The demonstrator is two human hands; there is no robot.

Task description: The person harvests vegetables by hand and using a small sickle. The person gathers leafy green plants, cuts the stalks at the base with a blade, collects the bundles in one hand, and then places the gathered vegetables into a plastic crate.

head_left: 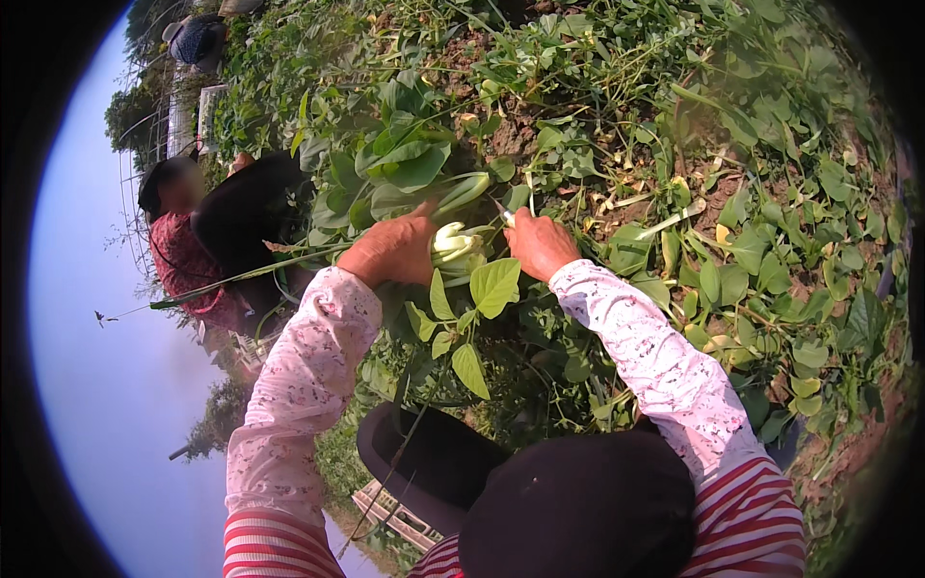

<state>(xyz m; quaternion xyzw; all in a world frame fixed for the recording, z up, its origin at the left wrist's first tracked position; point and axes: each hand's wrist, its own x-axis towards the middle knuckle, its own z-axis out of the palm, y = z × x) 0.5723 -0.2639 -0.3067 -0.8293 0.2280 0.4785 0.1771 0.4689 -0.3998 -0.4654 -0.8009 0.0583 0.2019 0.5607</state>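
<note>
My left hand (397,249) grips a bunch of leafy greens, its pale stalk bases (455,244) sticking out on the right side of the fist. Just above that hand lies another leafy green with a light green stalk (466,191); its broad leaves (412,162) spread to the upper left. Closed around a small knife (508,215), my right hand (543,247) is a short way right of the stalk bases. Only the knife's tip end shows past the fingers. A weed with bright green leaves (495,289) rises below the stalks.
Leafy plants and weeds cover the soil (517,137). Cut leaves and stalks (672,219) lie to the right. A person in a red top (181,249) crouches at left; another person (199,40) bends farther off. Pale crates (209,112) stand beyond, and one slatted crate (397,513) is below.
</note>
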